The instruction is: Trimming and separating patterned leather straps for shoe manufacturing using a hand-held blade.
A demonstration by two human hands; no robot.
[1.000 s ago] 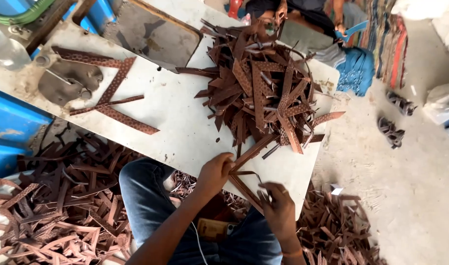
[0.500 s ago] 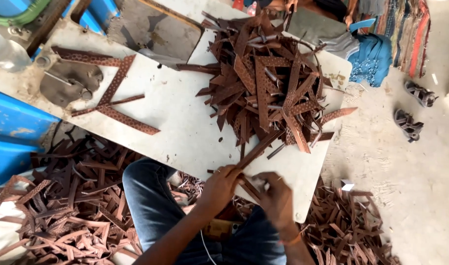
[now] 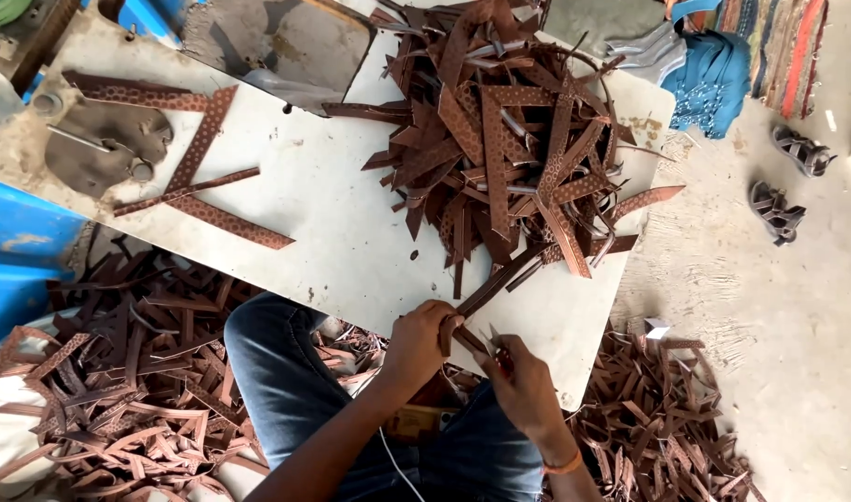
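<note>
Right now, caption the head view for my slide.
Both hands, left hand and right hand, grip a brown leather strip at the white table edge.

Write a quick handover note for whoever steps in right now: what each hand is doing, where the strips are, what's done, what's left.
Left hand: pinching one end of a brown leather strip at the table's near edge.
Right hand: working the same strip with a small tool, too small to identify.
White table: large tangled strip pile at the far end, a few patterned strips laid apart.
Floor: many strips heaped on both sides of the legs.
Left: the table pile looks big.
</note>
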